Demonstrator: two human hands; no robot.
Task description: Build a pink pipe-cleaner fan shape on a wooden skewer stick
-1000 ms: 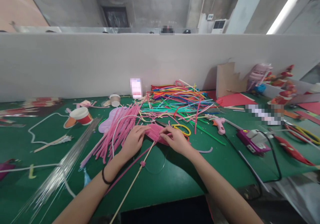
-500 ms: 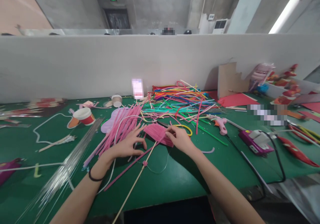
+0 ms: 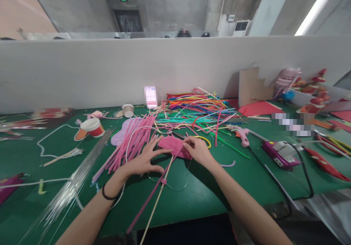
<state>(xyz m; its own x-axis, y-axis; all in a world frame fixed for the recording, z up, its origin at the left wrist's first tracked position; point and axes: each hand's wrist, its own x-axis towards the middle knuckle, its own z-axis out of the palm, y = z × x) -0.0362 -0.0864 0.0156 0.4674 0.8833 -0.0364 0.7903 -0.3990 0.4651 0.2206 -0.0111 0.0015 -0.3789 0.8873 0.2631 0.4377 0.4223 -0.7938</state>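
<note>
My left hand (image 3: 145,159) lies on the green table with fingers spread, its fingertips touching the left edge of a flat pink fuzzy piece (image 3: 172,144). My right hand (image 3: 197,150) pinches the right side of that pink piece with closed fingers. A thin wooden stick (image 3: 157,197) and a long pink pipe cleaner (image 3: 149,199) run from under the piece toward the table's near edge. A thin wire loop (image 3: 178,184) lies below my hands. A bundle of pink pipe cleaners (image 3: 128,142) rests just left of my left hand.
A pile of mixed-colour pipe cleaners (image 3: 197,111) lies behind my hands. A pink glue gun (image 3: 241,135) and a purple device (image 3: 279,153) with a black cable sit right. A paper cup (image 3: 91,126) and silver wires (image 3: 68,186) lie left. A white partition (image 3: 109,69) bounds the back.
My left hand let go of the pink piece, opened and slid left and nearer, fingers now spread. The stick and long pink pipe cleaner swung slightly toward me. My right hand kept its hold.
</note>
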